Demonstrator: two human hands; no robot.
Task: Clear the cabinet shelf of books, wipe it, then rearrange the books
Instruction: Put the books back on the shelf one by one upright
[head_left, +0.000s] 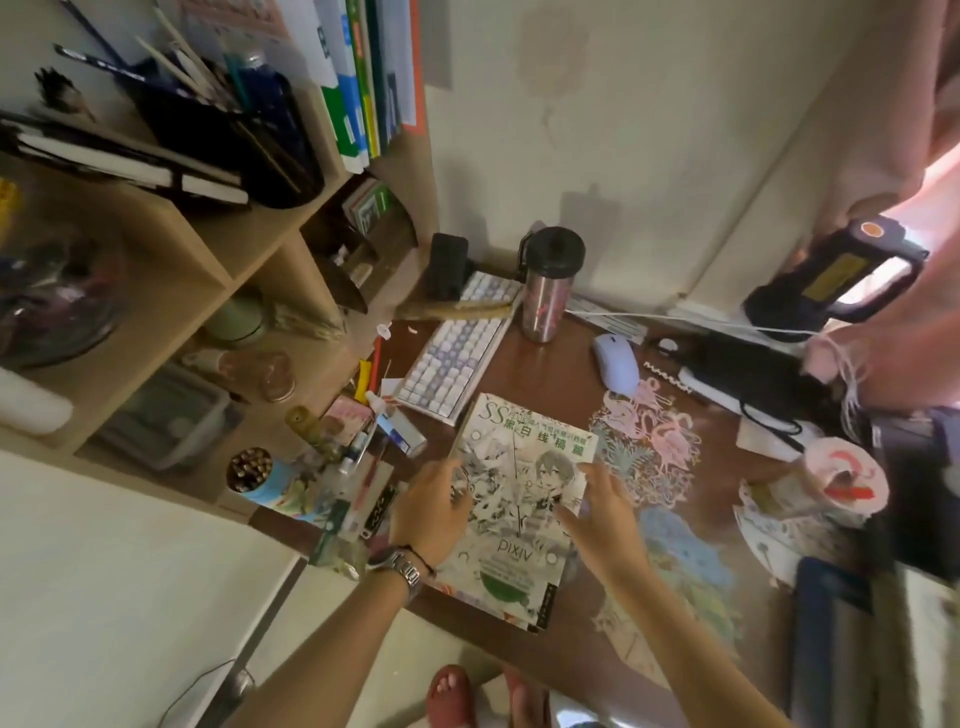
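Lying flat on the brown desk (550, 364) at lower centre of the frame, the book (524, 499) sits just below the keyboard (447, 358). I see my left hand (434, 512) over its left edge and my right hand (605, 512) over its right edge, fingers spread and loosely bent, though I cannot tell whether they touch the cover.

book (524, 499) flat on desk (561, 364) | left hand (434, 512), right hand (605, 514) over cover (fingers spread) | keyboard (447, 364) behind

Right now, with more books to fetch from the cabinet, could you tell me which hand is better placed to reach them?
Left, probably. The left hand is nearer the cabinet, where the upright books stand. The right hand is across the manga book.
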